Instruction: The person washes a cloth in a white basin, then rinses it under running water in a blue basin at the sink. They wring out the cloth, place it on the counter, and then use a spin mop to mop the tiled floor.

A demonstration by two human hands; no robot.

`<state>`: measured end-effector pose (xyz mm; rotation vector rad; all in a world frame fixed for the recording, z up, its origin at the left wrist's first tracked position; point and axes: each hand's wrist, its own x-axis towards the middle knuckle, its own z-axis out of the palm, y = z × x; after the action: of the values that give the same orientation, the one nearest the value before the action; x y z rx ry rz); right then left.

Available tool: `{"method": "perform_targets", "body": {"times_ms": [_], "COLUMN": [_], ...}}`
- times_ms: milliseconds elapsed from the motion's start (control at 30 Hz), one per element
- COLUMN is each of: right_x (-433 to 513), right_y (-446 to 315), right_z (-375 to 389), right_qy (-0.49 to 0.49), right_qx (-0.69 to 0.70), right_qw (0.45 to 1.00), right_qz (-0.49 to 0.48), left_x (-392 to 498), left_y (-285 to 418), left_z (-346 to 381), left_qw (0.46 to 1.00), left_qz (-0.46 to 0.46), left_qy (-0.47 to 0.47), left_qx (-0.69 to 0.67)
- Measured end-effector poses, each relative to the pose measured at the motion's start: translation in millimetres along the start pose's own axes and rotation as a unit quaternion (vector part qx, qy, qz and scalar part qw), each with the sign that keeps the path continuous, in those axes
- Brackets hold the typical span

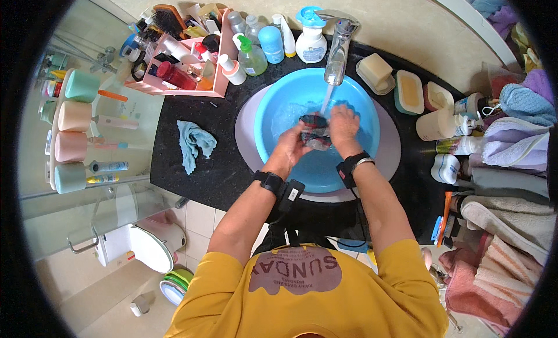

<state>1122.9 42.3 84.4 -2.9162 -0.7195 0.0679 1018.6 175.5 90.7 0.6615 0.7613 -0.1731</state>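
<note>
Over a light blue plastic basin set in the washbasin, my left hand grips a wet, dark plaid cloth with red and grey in it. My right hand is at the cloth's right side, blurred; whether its fingers hold the fabric is unclear. Water runs from the chrome faucet just beyond the cloth, between my hands. Splashing and bubbles show in the basin's water.
A crumpled blue rag lies on the black countertop at left. Behind it stand a pink organizer and several bottles, including a green pump bottle. Soap dishes, a beige pump bottle and hanging towels line the right.
</note>
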Motion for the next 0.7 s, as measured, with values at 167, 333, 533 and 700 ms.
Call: {"method": "perform_targets", "body": {"times_ms": [167,333,533,700], "right_x": [-31.4,-46.5,-14.1,-24.3], "right_y": [-26.1,-83.1,-19.0,2.7], "right_z": [22.9,-2.1,-7.6,23.8], "right_qy": [-0.155,-0.129,-0.014,-0.073], "right_qx": [0.120,0.421,0.016,0.112], "right_qw": [0.980,0.898,0.997,0.984], "right_qz": [0.039,-0.017,-0.070,0.115], "left_x": [-10.6,7.6,17.2,-3.9], "left_y": [3.0,-11.4,-5.2,-0.1], "left_z": [-14.1,-27.5,-8.3,-11.4], "left_qw": [0.988,0.978,0.999,0.990], "left_qz": [-0.070,-0.080,-0.002,-0.063], "left_qy": [0.098,0.027,0.030,0.126], "left_qx": [-0.101,-0.188,-0.014,-0.030]}}
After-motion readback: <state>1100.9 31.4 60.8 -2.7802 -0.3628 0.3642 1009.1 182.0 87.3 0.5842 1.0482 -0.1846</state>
